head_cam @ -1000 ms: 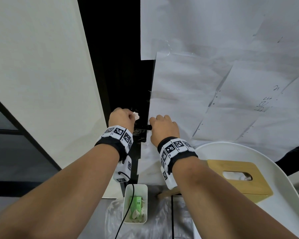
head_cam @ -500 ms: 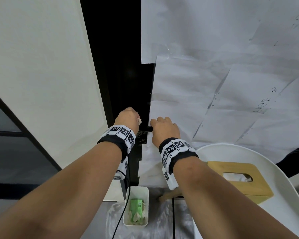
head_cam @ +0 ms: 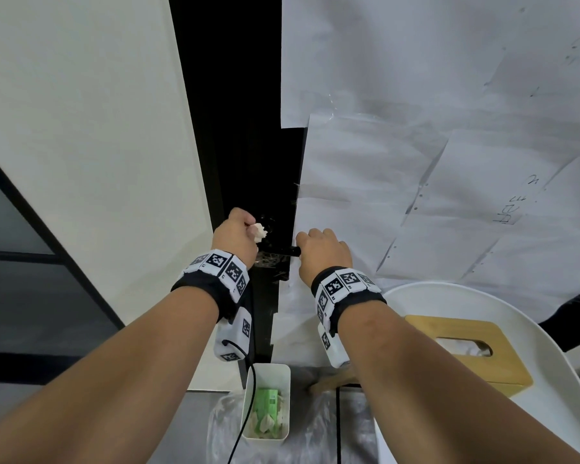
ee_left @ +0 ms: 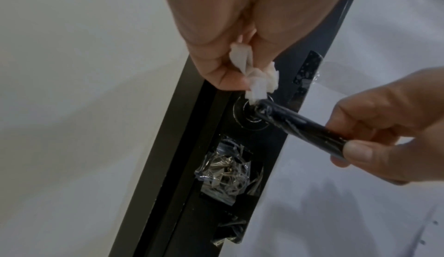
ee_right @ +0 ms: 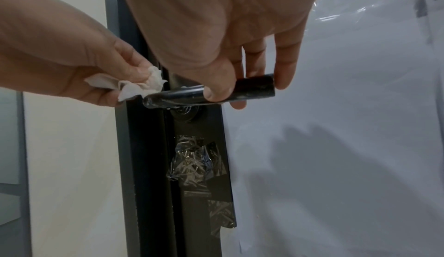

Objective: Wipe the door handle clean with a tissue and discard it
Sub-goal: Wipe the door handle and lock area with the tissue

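A black lever door handle (head_cam: 283, 251) (ee_left: 298, 126) (ee_right: 252, 88) sticks out from a black door plate. My right hand (head_cam: 322, 252) (ee_right: 223, 82) grips the free end of the handle between thumb and fingers. My left hand (head_cam: 236, 236) (ee_left: 225, 65) pinches a crumpled white tissue (head_cam: 259, 231) (ee_left: 258, 82) (ee_right: 134, 86). The tissue touches the handle's inner end, just above its round base (ee_left: 252, 116).
A white bin (head_cam: 267, 403) with a green packet and used tissues stands on the floor below. A wooden tissue box (head_cam: 462, 349) lies on a white round table (head_cam: 549, 380) at the right. Paper sheets (head_cam: 416, 162) cover the door. Crumpled clear tape (ee_left: 228, 173) clings under the handle.
My left hand has lifted the tissue a little, up to the handle's inner end. The right hand keeps its grip on the handle.
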Action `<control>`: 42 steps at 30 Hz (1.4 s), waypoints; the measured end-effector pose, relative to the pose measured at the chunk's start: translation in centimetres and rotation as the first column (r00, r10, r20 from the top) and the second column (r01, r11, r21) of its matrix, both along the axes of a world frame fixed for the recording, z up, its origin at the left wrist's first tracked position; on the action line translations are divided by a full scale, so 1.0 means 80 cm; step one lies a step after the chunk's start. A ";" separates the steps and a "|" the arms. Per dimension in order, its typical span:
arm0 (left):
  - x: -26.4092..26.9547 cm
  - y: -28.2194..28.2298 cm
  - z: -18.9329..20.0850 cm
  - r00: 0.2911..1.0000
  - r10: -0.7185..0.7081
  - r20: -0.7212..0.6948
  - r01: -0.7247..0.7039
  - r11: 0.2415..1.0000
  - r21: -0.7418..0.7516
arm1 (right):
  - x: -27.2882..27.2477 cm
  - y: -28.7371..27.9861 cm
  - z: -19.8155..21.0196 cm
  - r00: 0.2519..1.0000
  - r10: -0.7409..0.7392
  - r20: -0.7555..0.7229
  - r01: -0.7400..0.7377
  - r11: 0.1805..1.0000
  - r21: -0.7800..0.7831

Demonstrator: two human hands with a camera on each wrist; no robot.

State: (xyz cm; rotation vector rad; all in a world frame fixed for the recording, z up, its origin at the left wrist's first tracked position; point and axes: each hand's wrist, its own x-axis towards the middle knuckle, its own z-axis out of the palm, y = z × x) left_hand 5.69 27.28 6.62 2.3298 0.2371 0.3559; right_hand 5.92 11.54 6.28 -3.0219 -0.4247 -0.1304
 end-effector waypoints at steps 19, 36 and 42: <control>0.010 -0.016 -0.022 0.995 0.094 0.034 -0.092 0.994 -0.056 | -0.001 0.001 -0.006 0.999 -0.003 0.042 0.003 1.000 0.015; 0.025 -0.022 -0.035 0.963 0.070 -0.260 -0.166 0.915 -0.368 | -0.002 0.002 -0.004 0.999 -0.012 0.030 0.012 1.000 0.013; 0.020 -0.026 -0.019 0.924 -0.003 -0.382 -0.273 0.696 -0.665 | 0.000 0.003 -0.004 1.000 -0.014 0.019 0.014 1.000 0.011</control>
